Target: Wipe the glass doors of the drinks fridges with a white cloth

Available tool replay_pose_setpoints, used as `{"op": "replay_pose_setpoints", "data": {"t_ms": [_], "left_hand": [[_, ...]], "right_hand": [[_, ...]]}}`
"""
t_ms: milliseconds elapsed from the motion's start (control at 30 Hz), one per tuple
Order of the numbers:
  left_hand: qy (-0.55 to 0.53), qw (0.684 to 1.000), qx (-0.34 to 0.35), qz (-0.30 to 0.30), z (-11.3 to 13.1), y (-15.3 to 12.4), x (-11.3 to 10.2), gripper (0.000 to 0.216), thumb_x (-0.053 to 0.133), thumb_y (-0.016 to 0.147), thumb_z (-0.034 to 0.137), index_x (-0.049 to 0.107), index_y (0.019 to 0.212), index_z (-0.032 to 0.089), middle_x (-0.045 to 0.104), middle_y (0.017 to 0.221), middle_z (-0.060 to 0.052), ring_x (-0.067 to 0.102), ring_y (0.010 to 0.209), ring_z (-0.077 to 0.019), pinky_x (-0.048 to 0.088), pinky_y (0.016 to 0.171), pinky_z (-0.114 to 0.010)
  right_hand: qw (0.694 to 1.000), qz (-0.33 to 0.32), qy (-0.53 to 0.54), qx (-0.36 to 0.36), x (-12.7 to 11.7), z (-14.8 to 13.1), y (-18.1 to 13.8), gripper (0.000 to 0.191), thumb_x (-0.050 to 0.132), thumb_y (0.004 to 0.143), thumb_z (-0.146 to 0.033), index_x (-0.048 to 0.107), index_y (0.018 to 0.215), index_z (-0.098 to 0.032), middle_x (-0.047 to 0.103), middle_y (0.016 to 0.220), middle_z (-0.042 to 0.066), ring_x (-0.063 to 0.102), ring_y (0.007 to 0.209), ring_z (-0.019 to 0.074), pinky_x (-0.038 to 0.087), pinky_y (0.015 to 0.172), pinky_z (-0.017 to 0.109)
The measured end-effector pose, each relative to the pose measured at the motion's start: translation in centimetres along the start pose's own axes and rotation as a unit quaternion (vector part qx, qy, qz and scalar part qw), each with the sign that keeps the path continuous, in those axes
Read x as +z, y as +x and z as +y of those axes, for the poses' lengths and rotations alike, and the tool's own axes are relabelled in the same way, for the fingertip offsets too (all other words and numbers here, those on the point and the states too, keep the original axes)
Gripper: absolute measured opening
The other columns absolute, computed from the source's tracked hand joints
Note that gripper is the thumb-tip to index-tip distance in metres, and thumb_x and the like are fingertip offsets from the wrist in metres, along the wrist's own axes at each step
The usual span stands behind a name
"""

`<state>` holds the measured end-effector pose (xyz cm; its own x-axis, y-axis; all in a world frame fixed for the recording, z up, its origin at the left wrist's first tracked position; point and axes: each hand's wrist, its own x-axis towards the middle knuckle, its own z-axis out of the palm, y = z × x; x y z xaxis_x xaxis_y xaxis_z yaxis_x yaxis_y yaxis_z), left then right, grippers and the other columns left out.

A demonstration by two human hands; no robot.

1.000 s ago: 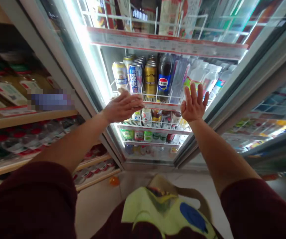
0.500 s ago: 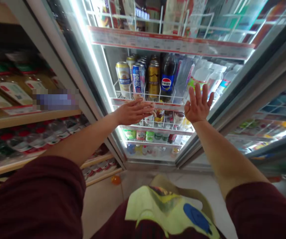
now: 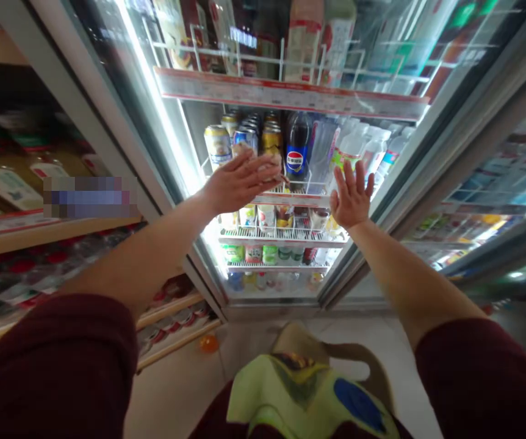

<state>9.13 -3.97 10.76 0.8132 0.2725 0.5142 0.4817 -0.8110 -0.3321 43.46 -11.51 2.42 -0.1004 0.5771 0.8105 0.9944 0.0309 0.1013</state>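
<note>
I face a lit drinks fridge with its glass door [image 3: 432, 116] swung out to the right. My left hand [image 3: 238, 181] reaches into the fridge with fingers stretched flat, right in front of a blue can [image 3: 244, 139] and a gold can [image 3: 271, 141] on the wire shelf [image 3: 290, 198]. It holds nothing that I can see. My right hand [image 3: 351, 196] is raised with fingers spread, palm toward the inner side of the door, beside clear bottles [image 3: 359, 146]. A dark cola bottle [image 3: 296, 149] stands between the two hands.
Wooden shelves [image 3: 52, 228] with bottled goods run along the left. Lower fridge shelves [image 3: 281, 235] carry small cups and cans. A yellow-green bag [image 3: 299, 390] hangs in front of my body. A small orange ball [image 3: 208, 343] lies on the tiled floor.
My left hand has risen from the shelf's front rail to the level of the cans. My right hand has stayed spread near the door; the view has shifted slightly.
</note>
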Motion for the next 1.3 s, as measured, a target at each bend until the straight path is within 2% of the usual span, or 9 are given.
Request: {"op": "replay_pose_setpoints", "data": {"t_ms": [233,333,467,633,733,833,967,1167,1300], "left_hand": [[0.055,0.946,-0.172,0.27,-5.8,2.1,-4.0,0.055,0.021,0.115,0.041,0.025,0.166,0.023,-0.001,0.174,0.006,-0.013,0.159,-0.0248,-0.007,0.132,-0.061],[-0.004,0.983,-0.082,0.163,-3.8,1.4,-1.7,0.054,0.014,0.114,0.03,0.026,0.165,0.021,0.008,0.175,-0.001,-0.015,0.16,-0.023,-0.011,0.129,-0.066],[-0.031,0.997,0.067,0.022,-1.5,0.0,-0.3,0.048,0.024,0.111,0.026,0.053,0.149,0.035,0.052,0.155,0.006,0.035,0.154,-0.013,0.027,0.133,-0.046],[0.048,0.983,-0.059,0.167,-5.5,0.5,-4.6,0.044,0.03,0.113,0.035,0.047,0.154,0.033,0.028,0.17,0.007,0.008,0.161,-0.0175,0.008,0.134,-0.055],[0.038,0.959,-0.133,0.248,-6.5,0.4,-4.5,0.048,0.031,0.114,0.036,0.037,0.16,0.027,0.01,0.174,0.007,-0.006,0.161,-0.0203,0.0,0.133,-0.059],[-0.017,0.983,-0.046,0.174,-4.4,-0.7,-1.9,0.045,0.031,0.113,0.031,0.047,0.154,0.023,0.024,0.172,0.002,-0.004,0.161,-0.0199,-0.003,0.133,-0.059],[-0.04,0.994,0.078,0.066,-2.6,-1.2,-0.7,0.039,0.037,0.111,0.029,0.062,0.14,0.035,0.056,0.152,0.009,0.032,0.154,-0.0081,0.019,0.134,-0.037],[0.003,0.972,-0.125,0.201,-8.4,1.7,-6.7,0.049,0.044,0.108,0.036,0.045,0.157,0.027,0.017,0.173,0.006,-0.003,0.161,-0.0192,-0.01,0.131,-0.051],[0.055,0.949,-0.188,0.246,-9.4,3.0,-7.6,0.06,0.043,0.105,0.038,0.032,0.164,0.031,0.001,0.174,0.014,-0.012,0.16,-0.0165,-0.012,0.131,-0.046]], "right_hand": [[0.995,-0.054,-0.03,-0.082,-3.5,2.0,-0.9,0.059,0.037,0.103,-0.023,0.039,0.162,-0.026,0.031,0.169,0.002,0.023,0.161,0.0268,0.021,0.131,0.053],[0.992,-0.061,-0.046,-0.104,-4.5,2.9,-2.0,0.063,0.04,0.1,-0.018,0.038,0.162,-0.027,0.032,0.168,0.002,0.027,0.16,0.0235,0.022,0.131,0.052],[0.99,-0.08,-0.054,-0.102,-5.3,4.4,-3.6,0.064,0.042,0.099,-0.014,0.04,0.161,-0.028,0.037,0.166,0.003,0.034,0.157,0.0221,0.021,0.131,0.052],[0.991,-0.09,-0.061,-0.073,-5.6,5.2,-5.2,0.066,0.043,0.098,-0.013,0.039,0.161,-0.028,0.04,0.164,0.004,0.035,0.156,0.0238,0.022,0.13,0.055],[0.992,-0.094,-0.073,-0.041,-5.6,4.5,-6.0,0.067,0.044,0.097,-0.013,0.037,0.162,-0.026,0.036,0.166,0.005,0.032,0.157,0.0246,0.022,0.13,0.055],[0.991,-0.107,-0.083,-0.015,-5.7,3.9,-6.5,0.069,0.046,0.096,-0.013,0.037,0.163,-0.026,0.034,0.167,0.005,0.031,0.158,0.0249,0.022,0.13,0.055],[0.99,-0.107,-0.094,0.005,-5.9,4.4,-6.9,0.069,0.048,0.094,-0.013,0.04,0.161,-0.028,0.037,0.166,0.004,0.035,0.156,0.0235,0.022,0.131,0.053],[0.968,-0.021,-0.083,0.236,-6.4,5.4,-6.6,0.072,0.048,0.093,-0.02,0.034,0.163,-0.016,0.025,0.171,0.012,0.029,0.158,0.0281,0.023,0.13,0.058],[0.957,-0.001,-0.053,0.286,-6.1,4.8,-5.5,0.074,0.05,0.092,-0.023,0.03,0.163,-0.016,0.021,0.172,0.011,0.021,0.161,0.0241,0.023,0.132,0.051]]}}
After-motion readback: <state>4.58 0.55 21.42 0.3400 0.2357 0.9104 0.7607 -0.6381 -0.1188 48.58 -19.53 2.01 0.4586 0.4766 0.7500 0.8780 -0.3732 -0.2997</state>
